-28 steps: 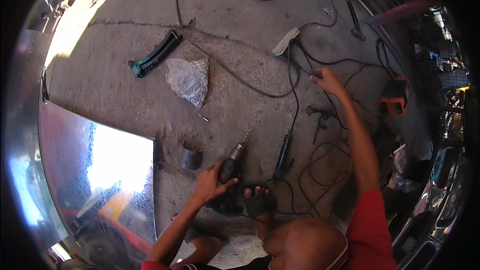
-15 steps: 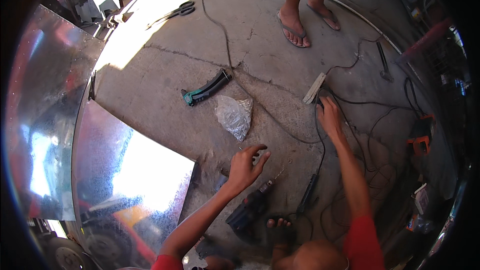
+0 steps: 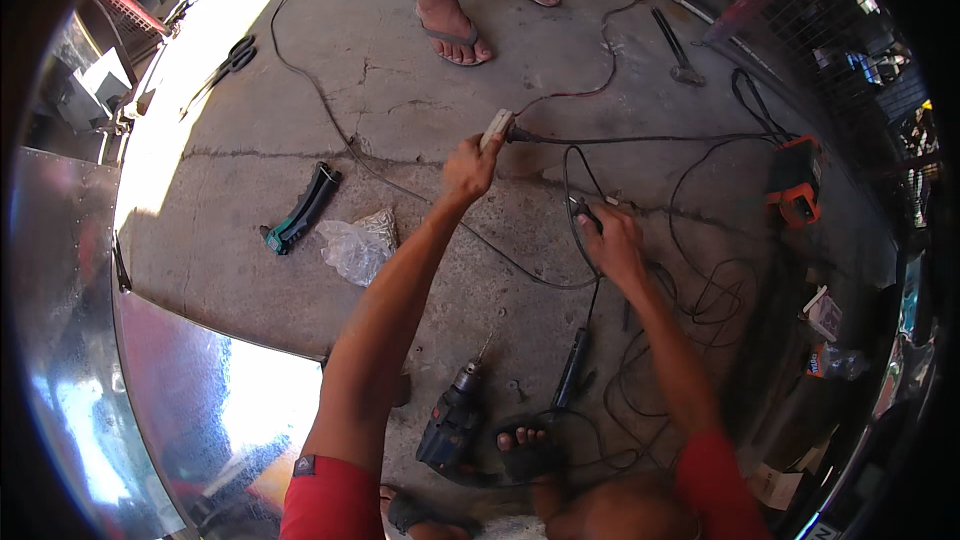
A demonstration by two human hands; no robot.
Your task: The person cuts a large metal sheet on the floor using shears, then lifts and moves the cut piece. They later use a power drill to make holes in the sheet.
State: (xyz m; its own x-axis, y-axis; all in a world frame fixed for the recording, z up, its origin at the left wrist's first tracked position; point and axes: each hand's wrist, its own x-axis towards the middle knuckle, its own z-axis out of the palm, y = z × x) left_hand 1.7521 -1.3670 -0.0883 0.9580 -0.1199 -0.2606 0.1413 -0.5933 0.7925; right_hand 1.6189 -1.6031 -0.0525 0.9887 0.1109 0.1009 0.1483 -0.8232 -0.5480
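My left hand [image 3: 468, 170] is closed around a white power strip [image 3: 498, 124], lifted toward the middle of the floor. A black plug [image 3: 518, 134] sits in the strip's end, its cord running right. Apart from the strip, to its lower right, my right hand [image 3: 613, 240] is closed on another black plug [image 3: 583, 212], with metal prongs showing and a cord looping from it. Nearer my feet lies a dark power drill [image 3: 452, 423] with a bit fitted. Beside it is a slim black cylindrical piece [image 3: 571, 368] on a cord.
Left of my arm lie a green-and-black hand riveter [image 3: 303, 210] and a clear bag of small metal pieces [image 3: 362, 246]. Shiny sheet metal [image 3: 220, 380] covers the lower left. Scissors [image 3: 222, 70], a hammer [image 3: 682, 58] and an orange-black tool [image 3: 797, 182] lie farther off. Another person's sandalled foot [image 3: 452, 32] stands ahead.
My left hand has reached forward and taken hold of the power strip. My right hand has drawn back from the strip and now holds a plug. The view has swung rightward.
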